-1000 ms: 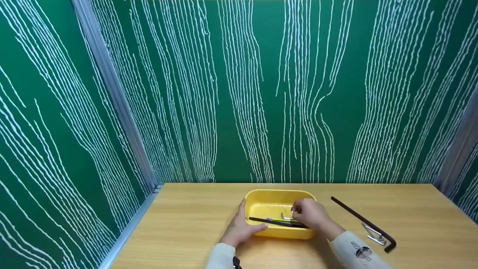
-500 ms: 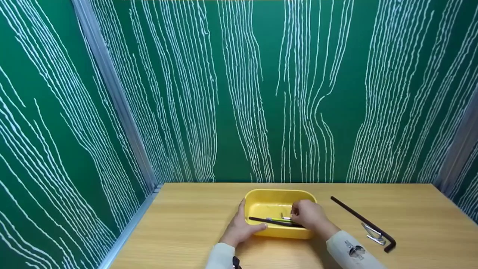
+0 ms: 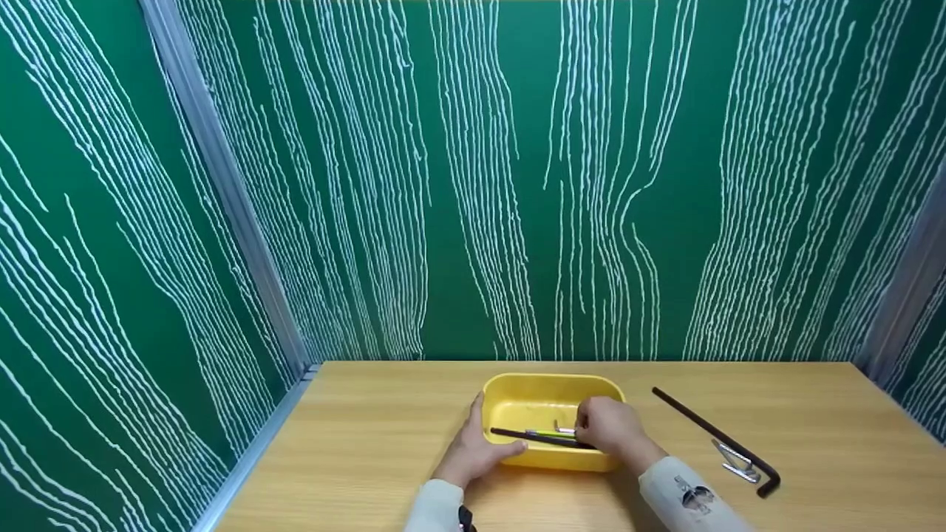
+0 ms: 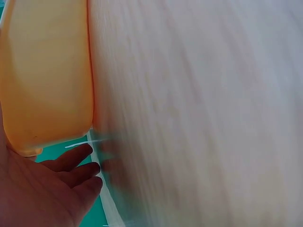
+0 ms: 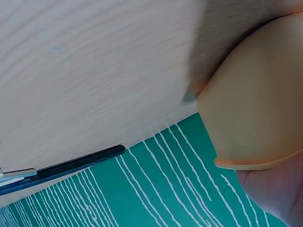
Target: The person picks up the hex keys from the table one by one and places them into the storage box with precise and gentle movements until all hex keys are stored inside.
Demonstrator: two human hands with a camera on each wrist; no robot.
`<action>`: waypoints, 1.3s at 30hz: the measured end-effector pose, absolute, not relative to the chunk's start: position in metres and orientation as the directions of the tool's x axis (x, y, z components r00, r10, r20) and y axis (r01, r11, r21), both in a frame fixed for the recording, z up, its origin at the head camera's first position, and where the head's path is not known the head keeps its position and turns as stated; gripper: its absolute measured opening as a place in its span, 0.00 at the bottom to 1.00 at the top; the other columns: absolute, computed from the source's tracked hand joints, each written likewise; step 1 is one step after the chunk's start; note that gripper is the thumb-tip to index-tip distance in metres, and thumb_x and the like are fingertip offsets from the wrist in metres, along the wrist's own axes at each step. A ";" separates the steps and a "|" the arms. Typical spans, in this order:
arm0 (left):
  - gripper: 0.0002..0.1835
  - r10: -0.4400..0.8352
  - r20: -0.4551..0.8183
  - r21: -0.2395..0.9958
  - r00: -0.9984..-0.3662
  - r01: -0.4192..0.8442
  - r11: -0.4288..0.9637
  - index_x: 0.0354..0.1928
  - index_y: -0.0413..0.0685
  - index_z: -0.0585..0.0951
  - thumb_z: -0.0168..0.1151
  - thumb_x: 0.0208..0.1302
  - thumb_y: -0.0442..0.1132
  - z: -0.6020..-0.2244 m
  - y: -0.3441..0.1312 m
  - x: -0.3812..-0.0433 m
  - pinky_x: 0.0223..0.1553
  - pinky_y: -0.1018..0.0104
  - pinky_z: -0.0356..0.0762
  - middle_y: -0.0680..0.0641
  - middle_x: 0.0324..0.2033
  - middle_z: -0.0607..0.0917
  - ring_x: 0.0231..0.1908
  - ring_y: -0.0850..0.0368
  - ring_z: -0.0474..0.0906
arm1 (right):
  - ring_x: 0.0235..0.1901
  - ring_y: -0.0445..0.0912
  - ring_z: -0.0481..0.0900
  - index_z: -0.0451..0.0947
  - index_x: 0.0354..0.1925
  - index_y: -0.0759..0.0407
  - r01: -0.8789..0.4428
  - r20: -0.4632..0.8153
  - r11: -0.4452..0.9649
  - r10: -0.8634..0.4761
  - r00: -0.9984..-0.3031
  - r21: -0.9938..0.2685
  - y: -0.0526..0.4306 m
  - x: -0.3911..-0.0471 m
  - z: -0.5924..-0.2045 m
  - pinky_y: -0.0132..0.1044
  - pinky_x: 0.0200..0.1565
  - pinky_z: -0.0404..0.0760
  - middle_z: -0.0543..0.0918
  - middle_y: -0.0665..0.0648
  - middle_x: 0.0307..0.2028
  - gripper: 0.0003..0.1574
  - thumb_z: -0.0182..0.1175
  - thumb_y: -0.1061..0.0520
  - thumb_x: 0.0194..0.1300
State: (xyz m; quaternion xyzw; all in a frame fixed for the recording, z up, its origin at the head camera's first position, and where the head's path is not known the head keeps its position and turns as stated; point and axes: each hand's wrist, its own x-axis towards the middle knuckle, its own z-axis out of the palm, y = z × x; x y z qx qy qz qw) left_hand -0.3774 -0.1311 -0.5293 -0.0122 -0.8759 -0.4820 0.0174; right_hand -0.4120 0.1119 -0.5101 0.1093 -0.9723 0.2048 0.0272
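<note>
My left hand [image 3: 473, 449] holds the front left corner of a yellow plastic bin [image 3: 554, 462], thumb along the front rim and fingers at the left side. In the left wrist view, several fingers extend loosely past the bin's underside. The right hand [image 3: 612, 427] reaches inside at the right end, its fingers curled down over the contents. Beside those fingers lie a black rod [image 3: 517, 434], a yellow-green stick [image 3: 548, 434] and a small silver hex key [image 3: 563, 429]. Its fingertips are hidden, so I cannot tell what they pinch.
Right of the bin, a large black hex key [image 3: 713, 431] lies on the wooden table [image 3: 355, 443]. Smaller silver hex keys [image 3: 735, 462] lie against its lower part. A green wall [image 3: 458, 295] with white wavy lines stands behind the table.
My right hand has sunk slightly lower into the bin and shifted a little left, its sleeve following. The left hand and the bin stay in place.
</note>
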 end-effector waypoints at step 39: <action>0.64 0.032 0.073 0.835 -0.997 0.079 0.545 0.66 0.68 0.42 0.69 0.25 0.66 -0.528 -0.131 -0.375 0.61 0.53 0.56 0.48 0.63 0.61 0.57 0.52 0.62 | 0.22 0.45 0.68 0.76 0.27 0.51 -0.257 0.161 0.920 -0.217 -0.963 -0.295 0.110 -0.409 -0.509 0.39 0.29 0.71 0.74 0.48 0.21 0.09 0.62 0.49 0.46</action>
